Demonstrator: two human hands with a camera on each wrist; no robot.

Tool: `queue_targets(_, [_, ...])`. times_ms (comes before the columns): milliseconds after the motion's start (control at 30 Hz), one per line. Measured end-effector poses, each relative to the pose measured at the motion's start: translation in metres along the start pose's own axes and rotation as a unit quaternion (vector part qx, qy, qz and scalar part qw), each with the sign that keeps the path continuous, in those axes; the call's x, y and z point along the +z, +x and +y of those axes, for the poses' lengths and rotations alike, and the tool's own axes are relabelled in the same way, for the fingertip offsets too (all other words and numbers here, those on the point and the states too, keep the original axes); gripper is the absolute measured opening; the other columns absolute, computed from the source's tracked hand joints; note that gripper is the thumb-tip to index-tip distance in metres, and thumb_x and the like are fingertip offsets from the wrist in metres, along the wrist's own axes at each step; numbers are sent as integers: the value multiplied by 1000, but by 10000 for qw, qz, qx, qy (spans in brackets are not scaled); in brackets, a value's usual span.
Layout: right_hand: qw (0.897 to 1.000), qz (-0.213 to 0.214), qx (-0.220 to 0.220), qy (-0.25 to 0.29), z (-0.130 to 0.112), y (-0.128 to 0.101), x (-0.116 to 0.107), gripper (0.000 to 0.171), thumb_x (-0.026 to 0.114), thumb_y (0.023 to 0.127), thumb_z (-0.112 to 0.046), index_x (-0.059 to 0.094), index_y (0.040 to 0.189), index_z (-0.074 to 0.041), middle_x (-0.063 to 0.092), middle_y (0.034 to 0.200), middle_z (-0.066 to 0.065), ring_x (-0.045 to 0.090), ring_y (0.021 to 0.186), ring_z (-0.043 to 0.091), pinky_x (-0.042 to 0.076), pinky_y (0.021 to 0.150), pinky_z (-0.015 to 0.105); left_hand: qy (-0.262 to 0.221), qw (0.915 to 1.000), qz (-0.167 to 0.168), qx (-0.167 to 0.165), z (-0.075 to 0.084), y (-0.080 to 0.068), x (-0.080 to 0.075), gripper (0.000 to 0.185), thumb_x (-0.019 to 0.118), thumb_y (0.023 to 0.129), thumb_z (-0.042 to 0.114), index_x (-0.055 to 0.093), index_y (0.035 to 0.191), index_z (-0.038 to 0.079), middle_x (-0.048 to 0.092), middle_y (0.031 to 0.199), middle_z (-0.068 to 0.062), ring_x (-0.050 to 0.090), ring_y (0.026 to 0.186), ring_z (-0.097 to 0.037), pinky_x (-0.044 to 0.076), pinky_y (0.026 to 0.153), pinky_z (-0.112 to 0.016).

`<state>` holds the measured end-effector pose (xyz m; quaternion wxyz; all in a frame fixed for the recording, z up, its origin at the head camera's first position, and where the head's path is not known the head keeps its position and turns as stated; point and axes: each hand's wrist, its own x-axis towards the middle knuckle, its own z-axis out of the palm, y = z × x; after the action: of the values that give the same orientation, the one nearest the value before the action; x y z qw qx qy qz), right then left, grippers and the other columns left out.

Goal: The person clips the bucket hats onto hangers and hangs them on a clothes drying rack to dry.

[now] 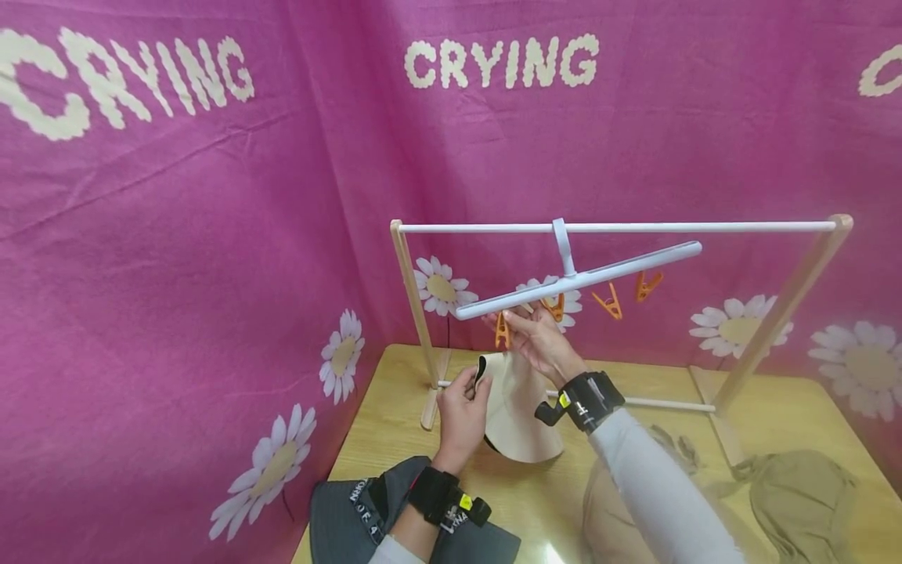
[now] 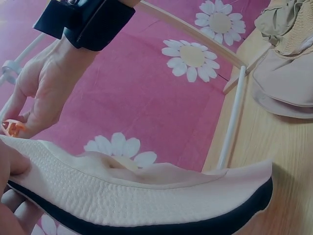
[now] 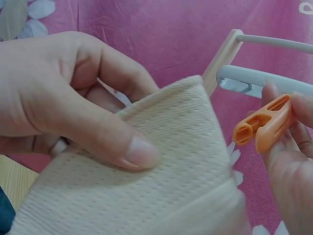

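Nearest to me, a dark grey hat (image 1: 395, 517) lies at the near left edge of the wooden table (image 1: 803, 407), just under my left wrist. My left hand (image 1: 461, 411) holds the cream hat (image 1: 517, 415) up off the table: thumb and fingers are curled over its folded brim, pinching the fabric so that the edge stands up toward the clips, as the right wrist view shows plainly. To the right, near me, an olive-tan hat (image 1: 803, 486) sits on the table well apart from the work.

A little farther, my right hand (image 1: 539, 341) reaches up above the cream hat, its fingers closed round an orange clip (image 3: 264, 127), which hangs from the white hanger bar (image 1: 578, 282). I judge that the brim is held high so the clip can reach it. More orange clips (image 1: 609, 301) hang farther right along the bar. The bar hangs from the top rail of a wooden rack (image 1: 796, 298) standing at the far side of the table.

Behind everything hangs a magenta cloth (image 1: 176, 235) printed with daisies and the word CRYING.
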<state>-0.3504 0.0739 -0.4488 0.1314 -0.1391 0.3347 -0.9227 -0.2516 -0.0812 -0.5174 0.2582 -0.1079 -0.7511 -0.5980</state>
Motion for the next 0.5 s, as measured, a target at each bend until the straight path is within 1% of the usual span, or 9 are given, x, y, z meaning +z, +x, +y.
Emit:
queue_targets(200, [9998, 139, 61, -129, 0, -2, 0, 38, 44, 105, 13, 41, 126, -19, 67, 113, 8, 77, 98, 27, 52, 103, 42, 157, 9996, 76, 220, 2, 4, 7, 15, 70, 101, 7, 75, 113, 1, 80, 103, -13, 77, 94, -19, 60, 71, -25])
queue_targets(300, [9998, 132, 55, -166, 1, -2, 1, 36, 46, 105, 12, 42, 125, -18, 68, 113, 8, 77, 98, 26, 48, 106, 43, 206, 9994, 94, 272, 3, 6, 9, 16, 69, 101, 8, 75, 116, 3, 79, 106, -13, 77, 96, -18, 60, 71, -25])
queue_targets(433, [9998, 115, -16, -135, 3, -2, 1, 37, 49, 104, 11, 42, 127, -17, 70, 114, 8, 77, 98, 25, 43, 109, 45, 265, 9990, 90, 346, 3, 10, 11, 18, 68, 102, 9, 75, 118, 4, 78, 111, -13, 75, 102, -18, 61, 76, -28])
queue_targets(500, [9999, 116, -62, -109, 3, -3, 2, 38, 49, 104, 11, 42, 128, -17, 70, 113, 8, 77, 97, 24, 43, 109, 45, 319, 9987, 122, 380, 3, 11, 13, 16, 69, 102, 9, 75, 116, 4, 79, 110, -13, 75, 102, -18, 62, 76, -28])
